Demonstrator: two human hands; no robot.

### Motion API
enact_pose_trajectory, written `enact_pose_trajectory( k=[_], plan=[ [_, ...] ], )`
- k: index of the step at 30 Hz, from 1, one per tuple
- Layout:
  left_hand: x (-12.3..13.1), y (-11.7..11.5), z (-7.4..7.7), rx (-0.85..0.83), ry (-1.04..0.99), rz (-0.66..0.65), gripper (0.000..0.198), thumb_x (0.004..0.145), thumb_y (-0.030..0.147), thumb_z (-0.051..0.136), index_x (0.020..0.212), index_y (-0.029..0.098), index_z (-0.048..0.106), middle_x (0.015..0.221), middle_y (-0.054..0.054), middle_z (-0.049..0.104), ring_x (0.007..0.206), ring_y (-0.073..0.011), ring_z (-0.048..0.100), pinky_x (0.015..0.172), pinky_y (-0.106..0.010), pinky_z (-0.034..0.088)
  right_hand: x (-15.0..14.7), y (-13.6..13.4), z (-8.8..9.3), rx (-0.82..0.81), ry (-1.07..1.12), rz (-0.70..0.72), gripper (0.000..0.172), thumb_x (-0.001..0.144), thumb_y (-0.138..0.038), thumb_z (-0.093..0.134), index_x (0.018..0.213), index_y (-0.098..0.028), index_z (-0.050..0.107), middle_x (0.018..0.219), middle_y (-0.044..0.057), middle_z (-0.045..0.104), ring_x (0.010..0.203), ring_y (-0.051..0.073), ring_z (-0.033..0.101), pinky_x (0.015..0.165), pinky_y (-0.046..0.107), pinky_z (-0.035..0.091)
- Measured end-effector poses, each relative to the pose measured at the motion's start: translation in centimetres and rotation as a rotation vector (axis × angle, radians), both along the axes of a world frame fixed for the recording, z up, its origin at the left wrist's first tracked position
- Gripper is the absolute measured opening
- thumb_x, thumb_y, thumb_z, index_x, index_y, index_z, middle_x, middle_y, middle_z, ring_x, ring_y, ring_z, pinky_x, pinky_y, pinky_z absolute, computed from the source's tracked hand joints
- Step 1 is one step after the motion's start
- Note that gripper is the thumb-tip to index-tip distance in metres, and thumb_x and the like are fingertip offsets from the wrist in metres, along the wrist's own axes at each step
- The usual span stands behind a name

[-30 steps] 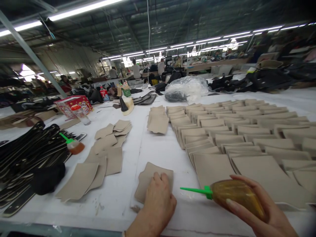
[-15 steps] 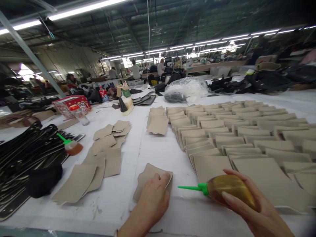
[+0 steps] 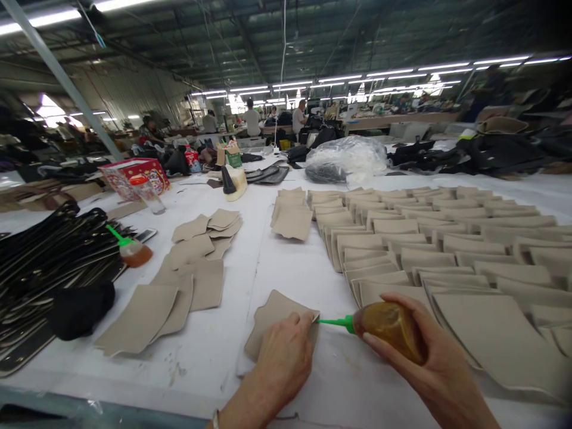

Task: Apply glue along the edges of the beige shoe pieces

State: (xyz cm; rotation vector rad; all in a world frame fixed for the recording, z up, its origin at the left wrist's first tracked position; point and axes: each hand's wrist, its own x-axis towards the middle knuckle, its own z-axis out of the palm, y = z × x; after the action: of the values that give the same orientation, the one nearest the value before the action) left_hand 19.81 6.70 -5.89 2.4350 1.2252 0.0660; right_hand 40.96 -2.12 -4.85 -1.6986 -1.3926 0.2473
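My left hand (image 3: 286,354) rests on a beige leather-like piece (image 3: 269,316), its fingers bent and gripping the right-hand edge near the corner. My right hand (image 3: 440,363) is wrapped round a squeeze bottle (image 3: 386,329) of amber liquid, held on its side. The bottle's thin green nozzle points left, and its tip is at the piece's edge, right beside my left fingertips. Whether liquid is coming out cannot be made out. Left of my hands lies a loose pile of similar beige pieces (image 3: 140,316). Overlapping rows of beige pieces (image 3: 451,247) cover the right side.
A second green-tipped bottle (image 3: 136,253) leans by black strips (image 3: 49,274) at the left. Behind stand a red patterned box (image 3: 154,176), a clear bottle (image 3: 149,196) and a clear plastic bag (image 3: 351,158). A small beige stack (image 3: 292,221) lies mid-table. People work far back.
My right hand has brought the bottle leftward and slightly up, so the nozzle tip now meets the piece's edge. My left hand keeps hold of the piece. The view has shifted slightly.
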Motion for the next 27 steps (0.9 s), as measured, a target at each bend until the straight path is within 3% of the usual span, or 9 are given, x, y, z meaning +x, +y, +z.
enact_pose_trajectory(
  k=[11, 27],
  plan=[
    [-0.2, 0.3, 0.3, 0.003, 0.027, -0.034, 0.048, 0.084, 0.015, 0.037, 0.127, 0.033, 0.050, 0.099, -0.003, 0.063, 0.082, -0.0243, 0.065, 0.073, -0.036, 0.050, -0.5, 1.2, 0.9, 0.065, -0.138, 0.076, 0.040, 0.085, -0.047, 0.064, 0.118, -0.029, 0.049, 0.111, 0.001, 0.058, 0.097, 0.021, 0.059, 0.085, 0.030, 0.046],
    [0.4, 0.2, 0.4, -0.001, 0.092, -0.045, 0.045, 0.089, 0.019, 0.035, 0.132, 0.027, 0.046, 0.102, -0.005, 0.061, 0.082, -0.0245, 0.065, 0.071, -0.034, 0.051, -0.5, 0.6, 0.5, 0.040, -0.127, 0.045, 0.038, 0.086, -0.044, 0.063, 0.118, -0.028, 0.049, 0.107, 0.000, 0.058, 0.092, 0.019, 0.060, 0.080, 0.028, 0.047]
  ],
)
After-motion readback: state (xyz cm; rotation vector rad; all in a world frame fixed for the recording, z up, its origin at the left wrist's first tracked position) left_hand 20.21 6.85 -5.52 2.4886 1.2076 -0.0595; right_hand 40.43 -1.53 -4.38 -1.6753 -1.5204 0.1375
